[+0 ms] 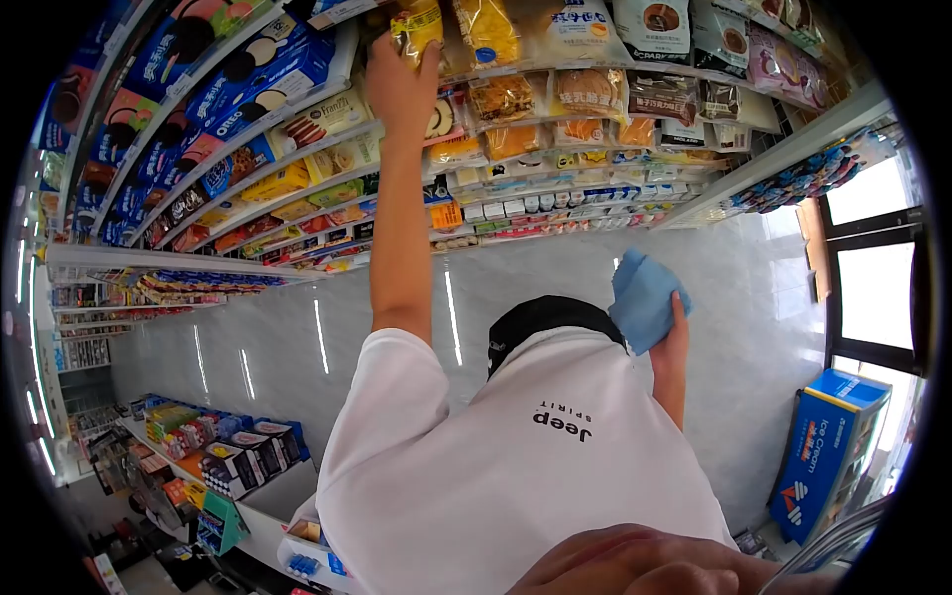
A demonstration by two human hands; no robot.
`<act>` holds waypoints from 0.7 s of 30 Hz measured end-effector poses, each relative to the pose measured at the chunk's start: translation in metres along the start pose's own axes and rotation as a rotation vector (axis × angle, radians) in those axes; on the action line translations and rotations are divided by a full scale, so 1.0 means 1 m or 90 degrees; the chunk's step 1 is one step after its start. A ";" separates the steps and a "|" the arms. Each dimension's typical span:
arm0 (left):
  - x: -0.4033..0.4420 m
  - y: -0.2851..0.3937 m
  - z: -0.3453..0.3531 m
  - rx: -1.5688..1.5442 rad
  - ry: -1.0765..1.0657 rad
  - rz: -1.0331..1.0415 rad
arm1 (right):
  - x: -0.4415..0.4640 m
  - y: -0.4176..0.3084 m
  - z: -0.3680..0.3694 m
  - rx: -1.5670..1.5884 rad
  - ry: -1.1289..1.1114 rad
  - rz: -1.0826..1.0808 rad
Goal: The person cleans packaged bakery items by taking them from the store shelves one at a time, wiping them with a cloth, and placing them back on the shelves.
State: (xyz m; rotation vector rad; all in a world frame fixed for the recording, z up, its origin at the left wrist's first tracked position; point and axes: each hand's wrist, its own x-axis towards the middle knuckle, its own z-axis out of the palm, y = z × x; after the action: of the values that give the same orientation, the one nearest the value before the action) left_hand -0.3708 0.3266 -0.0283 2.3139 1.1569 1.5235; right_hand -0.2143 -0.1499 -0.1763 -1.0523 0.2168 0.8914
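Note:
My left hand (402,89) reaches up to an upper shelf, its thumb and fingers closed around a yellow snack packet (420,28). Beside that packet stands a clear bag of yellow food (486,32). Low at my right side, my right hand (675,332) grips a folded light-blue cloth (647,297), well apart from the shelves. Part of the fingers on this hand is hidden behind the cloth.
Packed shelves curve across the top, with blue Oreo boxes (263,74) at left and bagged bread (592,94) at right. A counter with boxed goods (253,456) stands lower left. A blue ice cream freezer (828,446) is near the glass door (873,297).

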 end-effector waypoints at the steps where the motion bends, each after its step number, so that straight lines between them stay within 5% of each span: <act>1: -0.001 -0.005 -0.001 -0.047 0.001 -0.017 | 0.000 -0.001 -0.001 0.000 -0.004 -0.004; 10: -0.022 0.017 -0.040 -0.264 0.012 -0.151 | -0.001 -0.015 0.011 -0.014 0.065 -0.009; 13: -0.035 0.028 -0.054 -0.403 0.012 -0.286 | 0.005 -0.014 0.010 0.014 0.063 0.002; 19: -0.102 0.033 -0.064 -0.960 -0.139 -0.593 | 0.017 -0.008 0.003 0.147 0.025 0.013; 21: -0.138 0.034 -0.053 -1.216 -0.294 -0.600 | 0.023 -0.006 -0.004 0.208 -0.007 0.009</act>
State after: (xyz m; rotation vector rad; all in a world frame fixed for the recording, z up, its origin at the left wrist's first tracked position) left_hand -0.4240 0.1968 -0.0860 0.5175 0.1370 0.7501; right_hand -0.1941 -0.1424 -0.1873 -0.7422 0.3488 0.8409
